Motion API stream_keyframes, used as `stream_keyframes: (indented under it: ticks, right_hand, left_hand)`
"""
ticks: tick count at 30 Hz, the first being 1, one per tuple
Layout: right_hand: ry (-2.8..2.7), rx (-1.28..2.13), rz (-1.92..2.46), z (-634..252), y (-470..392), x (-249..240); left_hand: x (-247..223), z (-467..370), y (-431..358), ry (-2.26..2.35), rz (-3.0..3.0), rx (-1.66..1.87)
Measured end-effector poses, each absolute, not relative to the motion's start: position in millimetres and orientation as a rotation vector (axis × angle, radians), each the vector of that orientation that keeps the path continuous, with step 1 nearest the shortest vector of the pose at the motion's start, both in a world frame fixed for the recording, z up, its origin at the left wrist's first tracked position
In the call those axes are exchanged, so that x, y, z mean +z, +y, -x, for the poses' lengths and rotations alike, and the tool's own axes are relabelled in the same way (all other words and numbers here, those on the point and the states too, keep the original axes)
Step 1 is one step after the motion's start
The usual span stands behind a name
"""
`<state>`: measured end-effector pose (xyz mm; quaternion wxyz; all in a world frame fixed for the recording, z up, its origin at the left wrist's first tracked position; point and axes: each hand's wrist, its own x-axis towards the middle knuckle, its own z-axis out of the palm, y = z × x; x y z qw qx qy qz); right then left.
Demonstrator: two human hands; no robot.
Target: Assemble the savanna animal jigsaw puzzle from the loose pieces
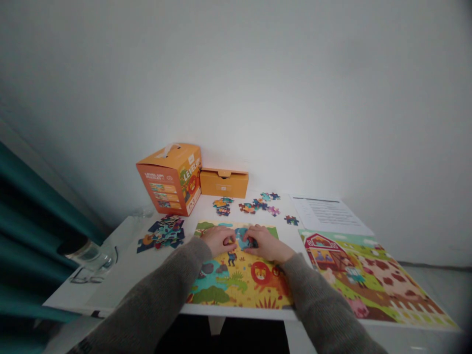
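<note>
Here, left hand (220, 239) and right hand (266, 243) are resting on the mid-frame puzzle (236, 291), fingers curled, grip hidden from me. Loose pieces (248, 208) are lying higher up, presumably leaving room.

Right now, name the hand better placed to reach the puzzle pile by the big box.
The left hand, probably: it is nearer the puzzle pile, which lies to its left, in front of the big box. The right hand is farther away.

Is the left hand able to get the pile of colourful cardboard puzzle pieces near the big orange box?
Probably yes: between the left hand and the colourful puzzle-piece pile I see only the edge of the flat yellow animal jigsaw and white tabletop, nothing standing in the way.
</note>
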<state>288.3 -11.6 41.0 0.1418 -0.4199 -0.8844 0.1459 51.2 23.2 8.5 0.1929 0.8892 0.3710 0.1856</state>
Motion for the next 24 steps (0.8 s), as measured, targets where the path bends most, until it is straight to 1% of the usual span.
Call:
stream_keyframes:
  ticks: [4,8,14,20,24]
  right_hand:
    - [-2.57,0.278,1.276,-284,-27,42]
    - [-2.554,0.147,1.32,-281,-53,32]
    - [-2.606,0.074,1.31,-283,-75,11]
    - [-2.58,0.046,1.326,-282,-77,9]
    - [-2.57,0.029,1.329,-280,-78,10]
  left_hand:
    - [10,-52,21,1.038,-2.528,0.537]
    - [10,-51,20,1.036,-2.545,0.535]
    - [15,-56,14,1.023,-2.646,0.498]
    - [9,-63,-7,1.223,-2.773,0.53]
    - [-1,-65,-11,1.178,-2.792,0.366]
